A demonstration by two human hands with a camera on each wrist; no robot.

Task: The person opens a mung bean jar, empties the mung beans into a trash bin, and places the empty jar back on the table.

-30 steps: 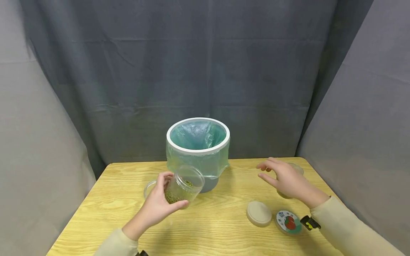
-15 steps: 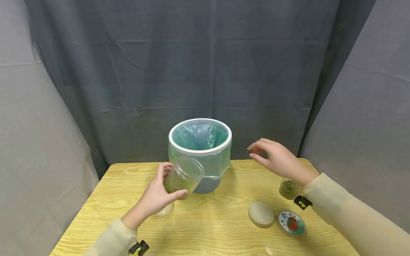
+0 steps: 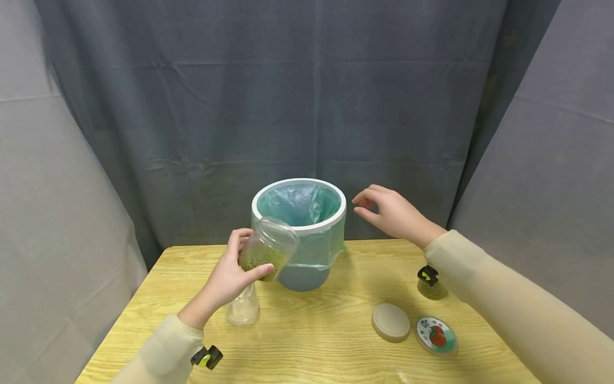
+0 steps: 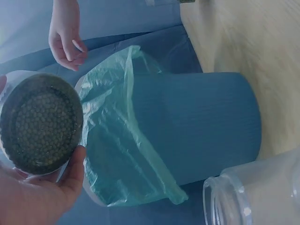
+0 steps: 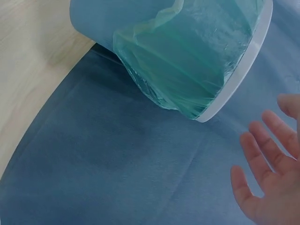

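In my left hand [image 3: 230, 272] is a clear jar [image 3: 275, 240] with small green beans in its lower part, which I grip around the side. The jar tilts to the right, its mouth just in front of the bin's near rim. The left wrist view shows the beans [image 4: 44, 126] through the jar's base. A bin [image 3: 303, 278] with a white rim [image 3: 299, 229] and a green bag [image 3: 326, 242] stands at the table's back. My right hand [image 3: 393, 213] hovers to the right of the rim, fingers loosely bent, holding nothing.
A clear jar [image 3: 242, 309] without beans stands below my left hand. Another jar with beans [image 3: 431, 290] is partly hidden by my right wrist. A beige lid [image 3: 390, 321] and a lid with a tomato picture [image 3: 436, 336] lie on the wooden table [image 3: 312, 341].
My left hand has raised the tilted jar toward the bin's rim. My right hand has moved up and left, from beside the bean jar on the right to near the bin.
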